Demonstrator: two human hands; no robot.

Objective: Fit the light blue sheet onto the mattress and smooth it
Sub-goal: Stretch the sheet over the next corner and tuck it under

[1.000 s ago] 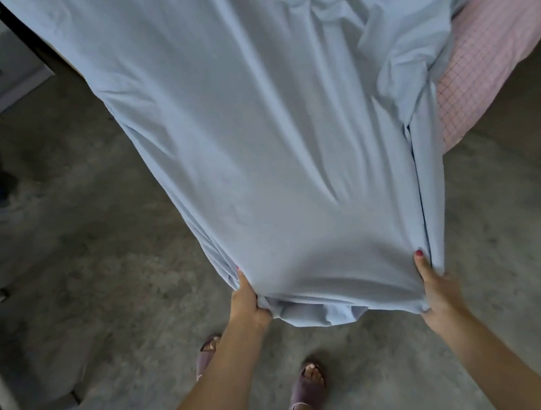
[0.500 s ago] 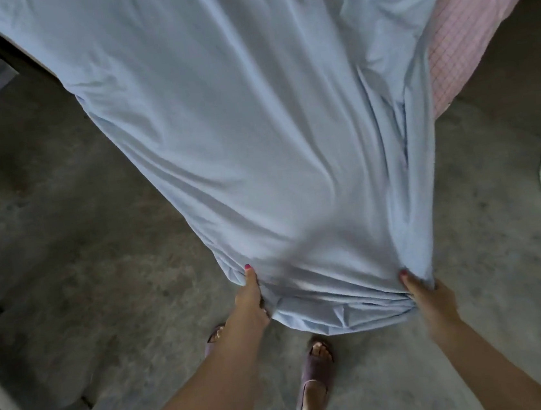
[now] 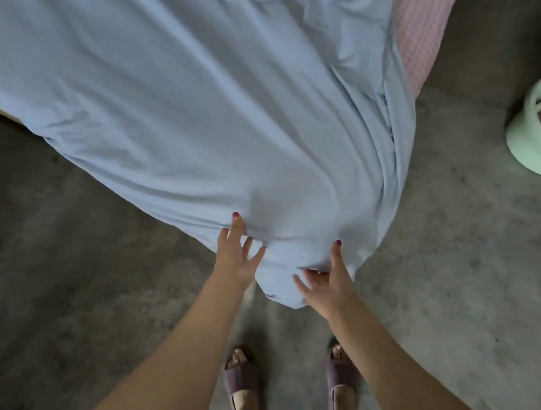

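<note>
Light blue sheet (image 3: 205,118): soft, matte woven cloth, the largest item in view. It lies over the bed's corner and hangs down toward the floor, narrowing to a rounded, bunched end. Long shallow creases run lengthwise; deeper folds gather along its right edge.

Floor (image 3: 459,301): grey concrete, mottled and rough, around and beneath the sheet's hanging end.

Pink checked cover (image 3: 422,9): pale pink fabric with a fine grid pattern, exposed on the bed to the right of the sheet, touching its folded right edge.

Green container (image 3: 537,134): pale mint, rounded and smooth-walled, on the floor well to the right of the sheet; reddish contents show inside, not identifiable.

Left hand (image 3: 235,252): at the left side of the sheet's hanging end, fingers spread and loosely extended against the cloth, thumb tip with red nail polish resting on the fabric. No pinch is visible.

Right hand (image 3: 328,282): at the lower right of the sheet's bunched end, fingers spread apart, thumb raised along the cloth, fingertips touching the folds.

Slippers (image 3: 240,377): a pair, mauve, soft ribbed straps, open toes, on the floor below the sheet's end.
</note>
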